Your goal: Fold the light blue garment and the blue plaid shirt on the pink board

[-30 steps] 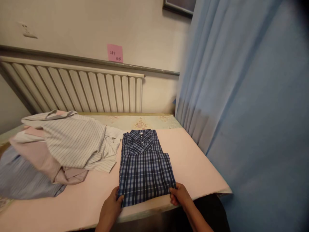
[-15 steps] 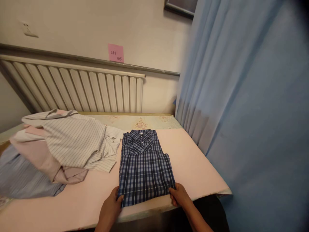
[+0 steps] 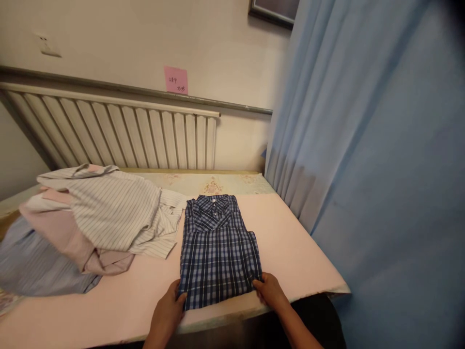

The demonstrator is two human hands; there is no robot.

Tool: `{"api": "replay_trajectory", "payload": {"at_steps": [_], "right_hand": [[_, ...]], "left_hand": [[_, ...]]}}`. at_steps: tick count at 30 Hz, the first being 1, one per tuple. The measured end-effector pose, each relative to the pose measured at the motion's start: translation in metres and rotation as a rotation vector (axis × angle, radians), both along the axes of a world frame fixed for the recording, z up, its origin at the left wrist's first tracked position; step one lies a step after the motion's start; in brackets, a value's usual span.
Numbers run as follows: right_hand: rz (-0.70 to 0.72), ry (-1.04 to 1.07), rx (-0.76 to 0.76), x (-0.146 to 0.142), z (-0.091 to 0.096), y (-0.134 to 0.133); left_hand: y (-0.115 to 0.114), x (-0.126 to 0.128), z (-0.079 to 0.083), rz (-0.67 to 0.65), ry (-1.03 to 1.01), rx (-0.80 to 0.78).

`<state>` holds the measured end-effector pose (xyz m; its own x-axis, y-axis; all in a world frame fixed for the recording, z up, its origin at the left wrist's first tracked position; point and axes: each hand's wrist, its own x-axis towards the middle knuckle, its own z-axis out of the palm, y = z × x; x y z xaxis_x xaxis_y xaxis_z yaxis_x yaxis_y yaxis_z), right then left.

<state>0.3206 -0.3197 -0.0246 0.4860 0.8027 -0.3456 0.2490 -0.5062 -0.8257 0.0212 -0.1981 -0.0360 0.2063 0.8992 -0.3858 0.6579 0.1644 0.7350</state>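
Observation:
A blue and black plaid shirt (image 3: pixel 220 257) lies partly folded on a pink-covered table (image 3: pixel 286 247), its collar at the far end and its hem near the front edge. My left hand (image 3: pixel 169 308) pinches the near left corner of the hem, thumb on top and fingers underneath. At the near right corner, my right hand (image 3: pixel 271 291) grips the cloth between thumb and curled fingers. The fingertips of both hands are partly hidden by the fabric.
To the left lies a loose heap: a pale striped shirt (image 3: pixel 116 208), a dusty pink garment (image 3: pixel 65 230) and a grey-blue garment (image 3: pixel 39 261). Behind the table stands a radiator (image 3: pixel 145 135). A blue curtain (image 3: pixel 345 121) hangs along the right side. A pink note (image 3: pixel 176 80) is on the wall.
My right hand has shifted very slightly up and left with its corner of the plaid shirt. Both hands keep their hold, and the garment heap lies as before.

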Motion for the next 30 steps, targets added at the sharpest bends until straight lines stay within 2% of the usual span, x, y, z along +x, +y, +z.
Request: {"api": "replay_trajectory", "payload": {"at_steps": [9,14,24,30], "right_hand": [[-0.052,0.033,0.014,0.0,0.002,0.001],[-0.065,0.054,0.037,0.004,-0.006,0.001],[-0.049,0.088,0.035,0.006,-0.01,0.002],[-0.022,0.023,0.015,0.006,-0.008,0.002]], "left_hand": [[0.0,-0.002,-0.001,-0.017,0.032,0.085],[0.0,-0.001,-0.002,-0.01,0.021,0.058],[0.001,-0.003,-0.007,-0.035,0.104,0.138],[0.001,-0.002,-0.006,-0.024,0.053,0.107]]}}
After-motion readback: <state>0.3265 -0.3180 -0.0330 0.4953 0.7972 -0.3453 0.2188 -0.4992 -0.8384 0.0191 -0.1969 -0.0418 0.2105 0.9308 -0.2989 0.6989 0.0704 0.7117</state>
